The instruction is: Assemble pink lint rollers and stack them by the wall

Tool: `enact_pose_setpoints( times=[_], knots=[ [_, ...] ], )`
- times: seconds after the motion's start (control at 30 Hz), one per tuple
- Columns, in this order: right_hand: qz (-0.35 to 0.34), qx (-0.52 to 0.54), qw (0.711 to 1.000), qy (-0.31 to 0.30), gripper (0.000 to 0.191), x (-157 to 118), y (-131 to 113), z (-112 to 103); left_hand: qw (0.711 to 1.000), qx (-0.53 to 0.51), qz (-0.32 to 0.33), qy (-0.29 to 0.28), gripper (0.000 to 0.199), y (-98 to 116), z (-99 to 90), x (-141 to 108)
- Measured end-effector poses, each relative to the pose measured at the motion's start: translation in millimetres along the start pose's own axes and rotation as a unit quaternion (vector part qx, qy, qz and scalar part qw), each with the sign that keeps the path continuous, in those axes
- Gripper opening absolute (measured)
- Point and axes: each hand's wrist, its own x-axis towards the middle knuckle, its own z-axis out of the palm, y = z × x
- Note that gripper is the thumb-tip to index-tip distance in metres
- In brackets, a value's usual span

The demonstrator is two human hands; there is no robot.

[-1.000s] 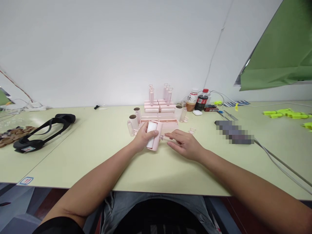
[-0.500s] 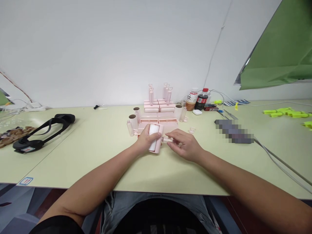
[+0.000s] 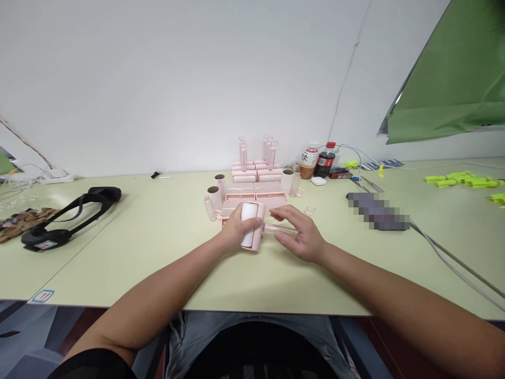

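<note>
My left hand (image 3: 235, 230) is wrapped round a pink case (image 3: 258, 231) with a white roll (image 3: 248, 225) in it, held over the table. A clear tube (image 3: 281, 229) sticks out to the right from the case. Around the tube's right part, my right hand (image 3: 302, 232) has its thumb and fingers apart, not closed on it. Behind the hands lie pink trays (image 3: 271, 197). White rolls (image 3: 215, 197) and clear tubes (image 3: 209, 208) stand beside them. Farther back, tubes with heart-shaped tops (image 3: 272, 156) stand among pink cases (image 3: 244, 178).
Two drink bottles (image 3: 325, 160) stand near the wall. A white case (image 3: 318, 181) lies before them. A pixelated dark object (image 3: 376, 210) and cables are at the right, with yellow-green pieces (image 3: 473, 180) beyond. A black headset (image 3: 71, 218) rests at the left.
My right hand's fingers have spread apart, and more of the clear tube now shows between them. The case in my left hand has stayed nearly in place.
</note>
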Motion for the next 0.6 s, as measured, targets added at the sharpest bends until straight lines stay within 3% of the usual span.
enact_pose_setpoints(
  times=[0.1, 0.17, 0.27, 0.37, 0.47, 0.53, 0.6],
  knots=[
    [0.036, 0.025, 0.999, -0.007, 0.042, 4.9, 9.8, 0.7, 0.999, 0.026, 0.032, 0.014, 0.045, 4.5, -3.6, 2.1],
    [0.080, 0.012, 0.996, 0.026, 0.039, 10.2, 22.3, -3.9, 0.999, 0.020, 0.037, 0.031, 0.046, 7.5, -6.7, 3.8],
    [0.198, -0.118, 0.971, 0.069, 0.033, 14.4, 49.1, -20.4, 0.999, -0.018, 0.028, 0.043, 0.047, 11.4, -12.2, 5.6],
    [0.327, -0.265, 0.907, -0.027, 0.033, 9.6, 76.1, -40.9, 0.997, -0.031, 0.025, 0.069, 0.049, 13.9, -17.9, 7.1],
    [0.427, -0.283, 0.842, -0.169, 0.030, 1.8, 91.7, -52.7, 0.994, -0.017, 0.030, 0.101, 0.051, 14.5, -22.0, 8.4],
    [0.436, -0.256, 0.838, -0.207, 0.020, -0.5, 93.4, -53.6, 0.994, -0.015, 0.033, 0.101, 0.050, 14.0, -23.0, 8.8],
    [0.422, -0.239, 0.850, -0.206, 0.016, 0.5, 89.2, -51.0, 0.995, -0.020, 0.032, 0.090, 0.049, 13.4, -23.0, 8.6]
  ],
)
